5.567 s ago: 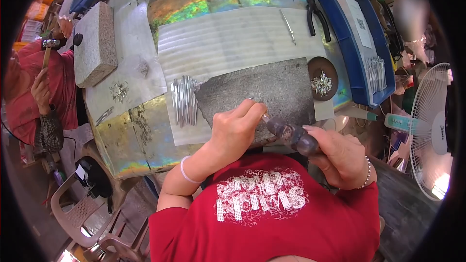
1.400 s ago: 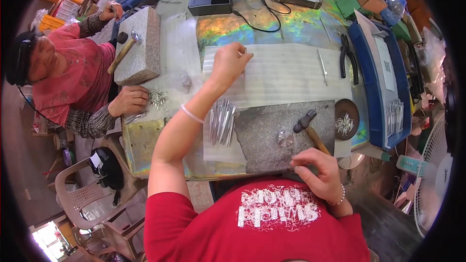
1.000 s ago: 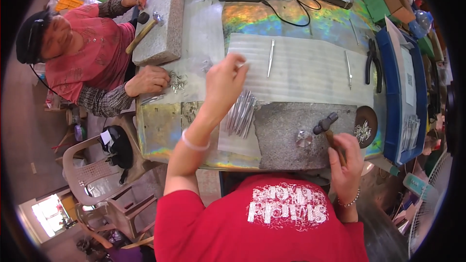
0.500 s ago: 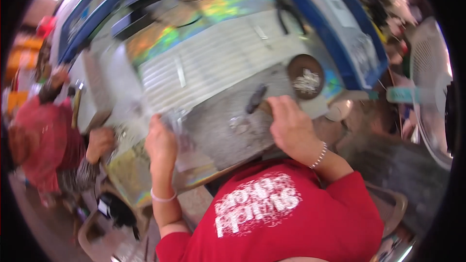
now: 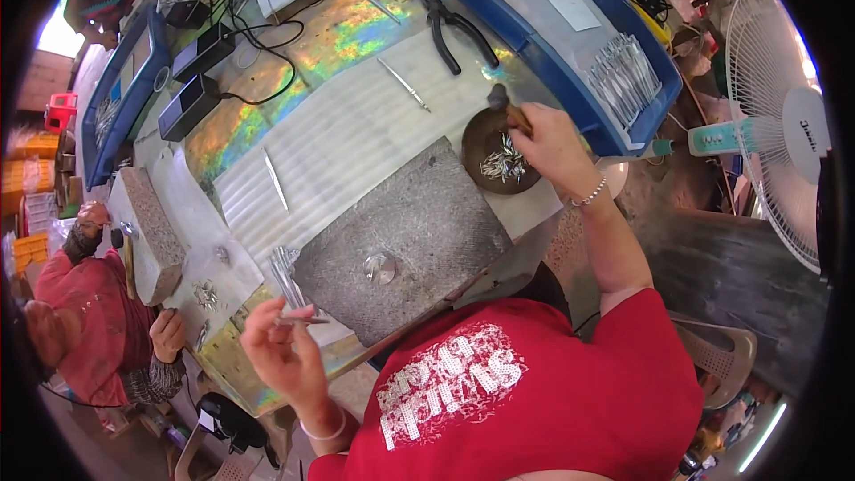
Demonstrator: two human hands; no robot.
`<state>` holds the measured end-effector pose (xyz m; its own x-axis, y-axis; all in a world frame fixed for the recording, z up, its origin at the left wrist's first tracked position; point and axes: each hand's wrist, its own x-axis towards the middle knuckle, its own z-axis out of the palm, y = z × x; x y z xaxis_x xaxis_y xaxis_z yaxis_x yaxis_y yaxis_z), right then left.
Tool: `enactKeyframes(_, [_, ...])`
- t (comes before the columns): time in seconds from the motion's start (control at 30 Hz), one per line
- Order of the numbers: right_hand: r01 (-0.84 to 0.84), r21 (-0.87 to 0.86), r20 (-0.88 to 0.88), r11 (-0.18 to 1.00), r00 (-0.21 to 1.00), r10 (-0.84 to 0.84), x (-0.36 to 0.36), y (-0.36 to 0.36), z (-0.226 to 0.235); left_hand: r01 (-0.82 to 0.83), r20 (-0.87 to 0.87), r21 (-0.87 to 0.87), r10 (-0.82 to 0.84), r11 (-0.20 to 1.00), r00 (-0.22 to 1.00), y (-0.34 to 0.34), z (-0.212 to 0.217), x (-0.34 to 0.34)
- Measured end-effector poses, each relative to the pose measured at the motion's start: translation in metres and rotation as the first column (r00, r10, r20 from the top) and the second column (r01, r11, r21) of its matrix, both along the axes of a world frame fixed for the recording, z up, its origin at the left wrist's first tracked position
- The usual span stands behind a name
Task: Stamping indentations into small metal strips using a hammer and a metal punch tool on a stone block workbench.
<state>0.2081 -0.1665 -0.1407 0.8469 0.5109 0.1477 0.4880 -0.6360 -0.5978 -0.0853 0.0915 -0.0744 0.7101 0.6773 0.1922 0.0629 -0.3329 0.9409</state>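
Note:
My right hand [image 5: 554, 150] is closed around the short wooden handle of a small hammer [image 5: 500, 100]; its dark head hangs beyond the far rim of a brown bowl [image 5: 473, 160]. Small silver metal pieces [image 5: 504, 160] lie inside the bowl. Near the table's front edge, my left hand [image 5: 289, 356] pinches a slim silver metal piece [image 5: 305, 319] between thumb and fingers. Between my hands sits a rough grey stone block [image 5: 419, 223] with a clear, shiny round thing [image 5: 380, 269] on top. A bundle of thin silver strips [image 5: 287, 274] lies against the block's left side.
White foam sheeting [image 5: 338, 138] bears two slender silver tools. Black-handled pliers [image 5: 456, 31] lie beyond it, beside a blue tray [image 5: 525, 44] of silver pieces. Black adapters [image 5: 191, 107] with cables stand far left. A co-worker [image 5: 98, 303] sits at left; a fan [image 5: 775, 125] stands right.
My right hand has carried the hammer from over the block out to the bowl. My left hand has come back toward me, holding the slim silver piece. The whole view has shifted.

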Motion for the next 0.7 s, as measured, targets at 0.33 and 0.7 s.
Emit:
enactKeyframes(0.33, [-0.143,-0.286,-0.027,0.948,0.990,0.141,0.005,0.014,0.002,0.101,-0.126,0.231,-0.073,0.968,0.989,-0.021,-0.028,-0.005])
enactKeyframes(0.7, [-0.181,-0.343,-0.052,0.922,0.983,0.173,0.006,0.017,0.008,0.123,-0.202,0.110,-0.099,0.986,0.974,-0.017,-0.036,-0.007])
